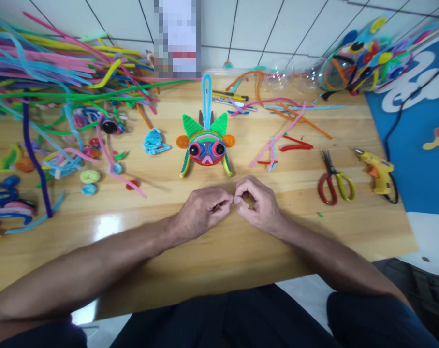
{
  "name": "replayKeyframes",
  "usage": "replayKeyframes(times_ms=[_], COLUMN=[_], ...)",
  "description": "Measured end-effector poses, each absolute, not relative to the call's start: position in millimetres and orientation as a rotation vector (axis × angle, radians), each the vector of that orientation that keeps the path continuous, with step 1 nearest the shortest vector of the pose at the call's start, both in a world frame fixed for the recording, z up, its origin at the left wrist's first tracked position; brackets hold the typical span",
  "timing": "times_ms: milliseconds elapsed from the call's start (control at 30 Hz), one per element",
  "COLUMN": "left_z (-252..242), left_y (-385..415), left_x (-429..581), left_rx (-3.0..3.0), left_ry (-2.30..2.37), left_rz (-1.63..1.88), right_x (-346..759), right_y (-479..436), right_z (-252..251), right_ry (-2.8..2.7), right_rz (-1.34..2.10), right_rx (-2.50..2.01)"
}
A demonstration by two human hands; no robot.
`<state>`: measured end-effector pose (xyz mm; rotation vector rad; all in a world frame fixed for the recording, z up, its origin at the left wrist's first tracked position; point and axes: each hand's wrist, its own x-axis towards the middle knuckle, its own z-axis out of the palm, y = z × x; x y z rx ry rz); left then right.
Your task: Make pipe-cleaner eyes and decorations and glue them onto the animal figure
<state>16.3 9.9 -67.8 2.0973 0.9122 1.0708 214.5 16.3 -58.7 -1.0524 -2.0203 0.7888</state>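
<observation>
Near the front middle of the table my left hand (pixel 208 207) and my right hand (pixel 257 203) meet at the fingertips. Both are closed in a pinch, thumb against index finger. Whatever lies between the fingers, if anything, is too small to make out. Just beyond them sits a colourful pipe-cleaner animal figure (pixel 207 150) with big dark eyes, green ears, orange coils at its sides and a red lower edge. A light-blue pipe-cleaner loop (pixel 207 99) rises from its top.
Many loose pipe cleaners (pixel 52 63) heap at the back left. Scissors (pixel 335 179) and a yellow glue gun (pixel 377 171) lie on the right. A light-blue coiled piece (pixel 154 141) is left of the figure. A yellow cutter (pixel 228 95) lies behind; pipe-cleaner scraps (pixel 277 135) lie right.
</observation>
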Motion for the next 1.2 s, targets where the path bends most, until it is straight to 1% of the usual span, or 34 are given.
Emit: replayKeyframes(times_ms=[333, 967, 1200], left_z=[-66.8, -66.8, -66.7], left_y=[12.8, 13.2, 13.4], left_x=[15.9, 15.5, 15.0], left_rx=[1.936, 1.939, 1.954], left_ry=[0.954, 0.939, 0.948], left_rz=[1.1, 1.086, 1.083], right_x=[216.1, 215.6, 215.4], right_y=[15.1, 15.4, 15.5], right_z=[-59.9, -60.1, -59.0], right_ry=[-1.982, -2.001, -1.981], right_rz=[0.851, 0.776, 0.826], right_rx=[-1.077, -1.105, -1.126])
